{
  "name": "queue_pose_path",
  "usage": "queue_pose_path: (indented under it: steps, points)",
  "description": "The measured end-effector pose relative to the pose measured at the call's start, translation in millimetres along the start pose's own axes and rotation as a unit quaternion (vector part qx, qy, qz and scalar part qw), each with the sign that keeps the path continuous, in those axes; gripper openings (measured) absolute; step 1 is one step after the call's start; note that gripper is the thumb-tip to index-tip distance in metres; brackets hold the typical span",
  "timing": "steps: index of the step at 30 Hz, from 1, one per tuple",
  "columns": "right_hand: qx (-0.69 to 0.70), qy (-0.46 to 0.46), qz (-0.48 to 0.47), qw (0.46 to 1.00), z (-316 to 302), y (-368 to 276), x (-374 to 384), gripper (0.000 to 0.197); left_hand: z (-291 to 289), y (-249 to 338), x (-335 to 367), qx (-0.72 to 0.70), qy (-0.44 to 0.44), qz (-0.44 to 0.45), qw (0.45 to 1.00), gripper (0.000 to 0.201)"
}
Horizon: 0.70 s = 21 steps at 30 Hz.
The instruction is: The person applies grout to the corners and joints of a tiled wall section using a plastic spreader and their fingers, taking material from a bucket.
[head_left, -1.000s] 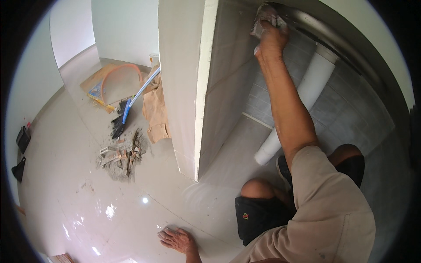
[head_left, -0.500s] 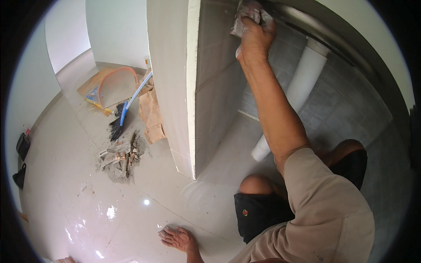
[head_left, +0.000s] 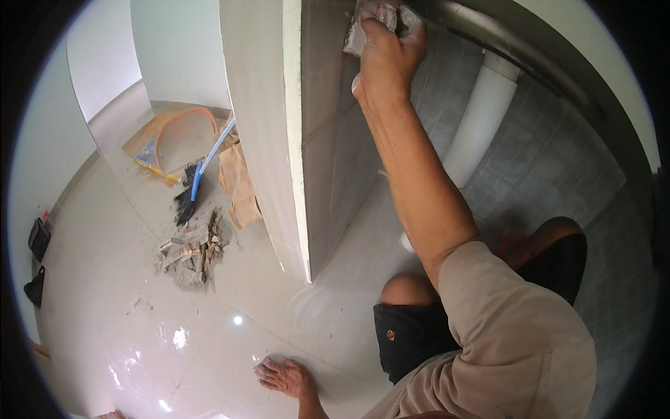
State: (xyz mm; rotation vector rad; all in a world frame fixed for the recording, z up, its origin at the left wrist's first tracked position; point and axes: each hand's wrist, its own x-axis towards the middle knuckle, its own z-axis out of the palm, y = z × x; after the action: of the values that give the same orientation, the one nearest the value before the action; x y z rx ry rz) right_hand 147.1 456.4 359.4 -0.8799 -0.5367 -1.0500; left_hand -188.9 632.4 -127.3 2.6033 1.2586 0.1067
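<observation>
Fingers of the right hand (head_left: 387,66) are curled around a pale, pinkish-white crumpled pad (head_left: 354,42), cloth or sponge, exact kind not determinable. The pad sits high on the grey-brown tiled wall (head_left: 335,140), apparently against its face; the contact itself is partly hidden. Fingers of the left hand (head_left: 289,378) lie flat and slightly spread on the glossy beige tiled floor (head_left: 230,356).

Change noted: over the last second the wall, right hand and pad all shift leftward in view, while the pad's position relative to the wall's cream edge alters little. The forearm now covers most of the lower part of the white plastic pipe (head_left: 481,126). The left hand stays planted. Judgement: the view has turned, and work continues on roughly the same patch.

Count: two hands, one pad, one pipe, one blue-handled broom with black bristles (head_left: 201,178), one heap of grey rubble (head_left: 192,248), one crumpled brown paper sheet (head_left: 236,188), one orange hose loop (head_left: 187,110), two black bag-like items (head_left: 39,239) by the left-hand wall.
</observation>
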Motion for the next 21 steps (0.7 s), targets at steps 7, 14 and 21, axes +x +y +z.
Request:
queue_pose_path:
  steps: [7, 14, 21]
  points:
    - [0.006, -0.019, -0.005, 1.000, 18, -18, -15, 0.039, 4, -2, 1, 0.002, 0.008, 0.006, 1.000, 0.055]
    - [-0.051, -0.039, -0.052, 0.997, 17, -26, -28, 0.038, 2, 0, -2, 0.002, 0.011, 0.013, 1.000, 0.055]
    - [-0.144, -0.078, -0.125, 0.979, 21, -33, -37, 0.042, -5, 4, -1, -0.004, 0.004, 0.006, 1.000, 0.054]
